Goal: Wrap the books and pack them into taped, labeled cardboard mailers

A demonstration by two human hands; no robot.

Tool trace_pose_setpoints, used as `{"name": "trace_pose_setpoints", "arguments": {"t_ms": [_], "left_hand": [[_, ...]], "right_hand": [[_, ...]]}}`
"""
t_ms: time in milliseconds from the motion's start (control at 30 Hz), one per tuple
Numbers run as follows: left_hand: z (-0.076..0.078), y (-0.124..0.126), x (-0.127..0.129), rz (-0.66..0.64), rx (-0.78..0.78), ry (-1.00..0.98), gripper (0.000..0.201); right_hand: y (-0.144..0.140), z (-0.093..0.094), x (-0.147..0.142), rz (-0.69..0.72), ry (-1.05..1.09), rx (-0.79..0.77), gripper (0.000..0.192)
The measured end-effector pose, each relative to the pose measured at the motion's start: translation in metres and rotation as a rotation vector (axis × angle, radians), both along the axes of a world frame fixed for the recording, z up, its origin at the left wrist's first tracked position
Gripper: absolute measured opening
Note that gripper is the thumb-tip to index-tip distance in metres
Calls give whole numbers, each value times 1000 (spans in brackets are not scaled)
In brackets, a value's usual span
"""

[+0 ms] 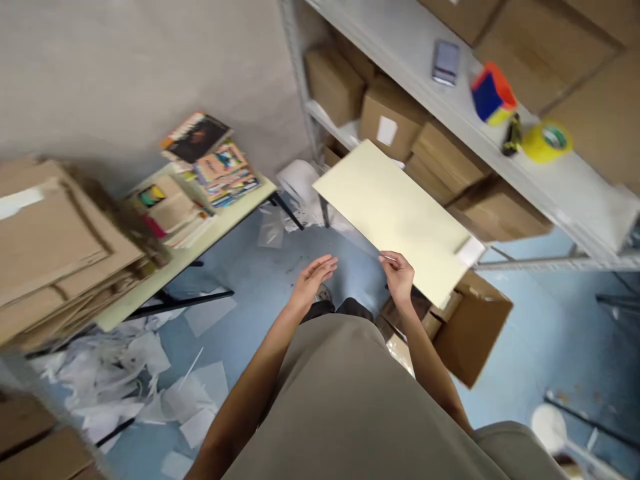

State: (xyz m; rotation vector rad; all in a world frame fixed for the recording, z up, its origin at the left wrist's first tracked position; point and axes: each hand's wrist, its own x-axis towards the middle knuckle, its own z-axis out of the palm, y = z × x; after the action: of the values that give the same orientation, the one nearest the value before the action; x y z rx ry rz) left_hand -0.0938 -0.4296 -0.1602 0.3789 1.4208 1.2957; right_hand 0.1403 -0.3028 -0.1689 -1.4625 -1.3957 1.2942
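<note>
My left hand [314, 283] is held in the air over the floor, fingers stretched out and holding nothing I can see. At the near edge of a pale yellow table [385, 207] is my right hand [399, 279], its fingers bent and pressed together. Whatever they may pinch is too small or hidden to make out. A small white block-like item [470, 252] lies at the table's right end. Below that end stands an open cardboard box [473, 327] with smaller boxes inside or beside it.
Left, another table [230, 210] bears books and magazines [220, 167] and stacked flattened cardboard [55, 233]. Crumpled paper [120, 367] litters the floor. A metal shelf [410, 60] holds cartons [393, 117], a phone-like object [446, 62], a colourful holder [493, 95] and yellow tape [547, 141].
</note>
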Motion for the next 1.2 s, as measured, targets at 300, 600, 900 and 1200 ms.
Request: {"name": "trace_pose_setpoints", "arguments": {"t_ms": [300, 600, 900, 1200], "left_hand": [[25, 40, -108, 198, 182, 41, 61], [27, 108, -191, 385, 126, 94, 60], [51, 133, -216, 695, -11, 131, 64], [50, 107, -260, 819, -76, 206, 56]], "right_hand": [[34, 70, -216, 574, 285, -20, 39], [111, 75, -326, 946, 359, -242, 51], [168, 75, -402, 1217, 424, -389, 39], [165, 72, -465, 1341, 375, -446, 36]]}}
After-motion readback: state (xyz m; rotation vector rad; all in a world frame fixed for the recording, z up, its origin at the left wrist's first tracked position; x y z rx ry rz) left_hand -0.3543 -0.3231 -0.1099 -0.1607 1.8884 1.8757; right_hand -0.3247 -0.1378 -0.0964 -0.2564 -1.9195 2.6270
